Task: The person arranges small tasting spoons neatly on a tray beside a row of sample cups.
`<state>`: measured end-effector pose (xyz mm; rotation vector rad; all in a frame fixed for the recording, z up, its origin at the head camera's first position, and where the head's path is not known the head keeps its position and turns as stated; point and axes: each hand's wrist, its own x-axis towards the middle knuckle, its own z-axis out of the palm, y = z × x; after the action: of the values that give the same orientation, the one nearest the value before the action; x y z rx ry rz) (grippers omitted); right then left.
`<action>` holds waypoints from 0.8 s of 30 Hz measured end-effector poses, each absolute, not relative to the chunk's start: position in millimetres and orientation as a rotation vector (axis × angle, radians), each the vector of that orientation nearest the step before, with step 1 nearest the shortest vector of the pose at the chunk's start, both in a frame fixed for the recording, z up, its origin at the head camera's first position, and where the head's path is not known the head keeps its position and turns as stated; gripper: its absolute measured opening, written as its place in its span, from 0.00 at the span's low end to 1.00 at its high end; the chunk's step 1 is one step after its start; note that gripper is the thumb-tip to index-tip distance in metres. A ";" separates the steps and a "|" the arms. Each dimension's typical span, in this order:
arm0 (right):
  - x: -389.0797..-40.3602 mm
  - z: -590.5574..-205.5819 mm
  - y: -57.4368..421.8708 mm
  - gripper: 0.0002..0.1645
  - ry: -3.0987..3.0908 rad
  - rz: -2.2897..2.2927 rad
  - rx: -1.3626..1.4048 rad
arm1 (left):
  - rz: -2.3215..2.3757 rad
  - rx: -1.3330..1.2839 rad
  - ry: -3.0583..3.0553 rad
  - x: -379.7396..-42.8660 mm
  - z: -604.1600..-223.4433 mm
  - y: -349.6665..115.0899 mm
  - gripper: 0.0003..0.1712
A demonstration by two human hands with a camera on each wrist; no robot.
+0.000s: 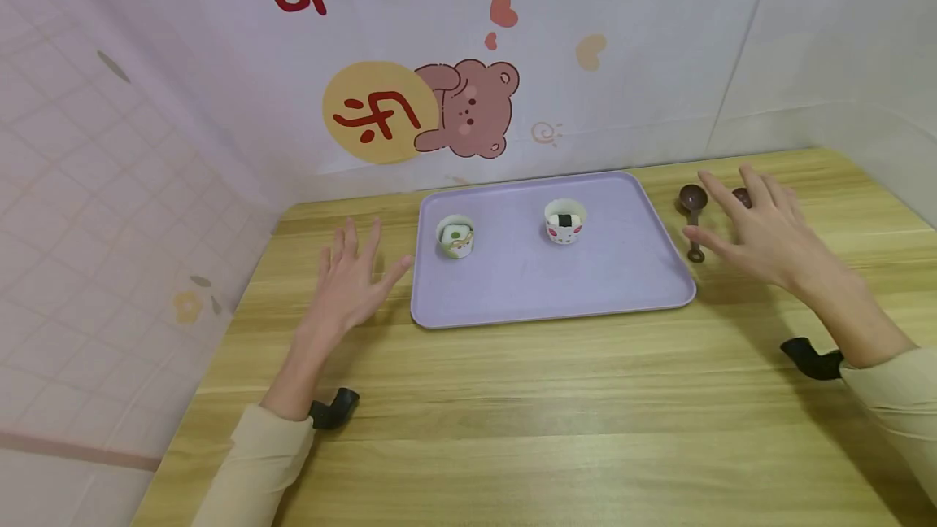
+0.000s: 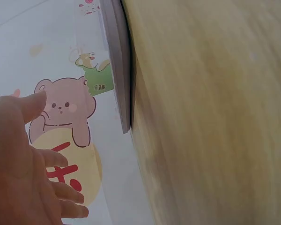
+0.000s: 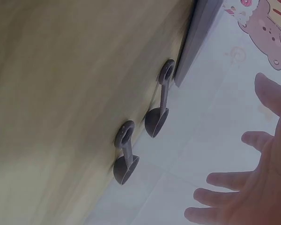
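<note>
My left hand (image 1: 347, 287) hovers with spread fingers beside the left edge of a lavender tray (image 1: 512, 291). On the tray stand two small printed cups. The left cup (image 1: 460, 251) holds a white-and-green piece (image 1: 455, 232), and the right cup (image 1: 564, 236) a white piece with a black band (image 1: 564, 220). My right hand (image 1: 764, 242), fingers also apart, is held above two dark brown measuring spoons. One spoon (image 1: 693, 199) lies close to the tray's right edge; the other spoon (image 1: 743, 196) is mostly hidden behind the hand. In the right wrist view, both spoons (image 3: 157, 121) show fully, and nothing is held.
The tray lies on a wood-grain table (image 1: 512, 429) near its back edge. Behind it rises a white backdrop (image 1: 644, 104) printed with a bear and hearts. A pale grid-patterned wall covering (image 1: 95, 226) stands on the left. Black curved pieces (image 1: 811, 360) are worn at both wrists.
</note>
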<state>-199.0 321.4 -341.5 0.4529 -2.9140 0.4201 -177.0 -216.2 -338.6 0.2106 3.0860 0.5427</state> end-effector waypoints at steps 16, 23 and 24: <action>-209.3 -341.4 319.7 0.49 -2.947 0.527 0.418 | 0.637 0.231 3.084 -181.0 -341.5 -212.0 0.53; -214.6 -344.5 320.4 0.50 -2.951 0.583 0.401 | 0.712 0.211 3.060 -183.5 -343.5 -211.2 0.54; -215.3 -344.9 321.0 0.51 -2.961 0.594 0.393 | 0.717 0.207 3.058 -184.0 -343.9 -211.1 0.54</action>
<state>-215.3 321.0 -344.9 0.3933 -2.9610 0.5940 -184.0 -211.1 -343.9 0.2066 3.0585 0.7171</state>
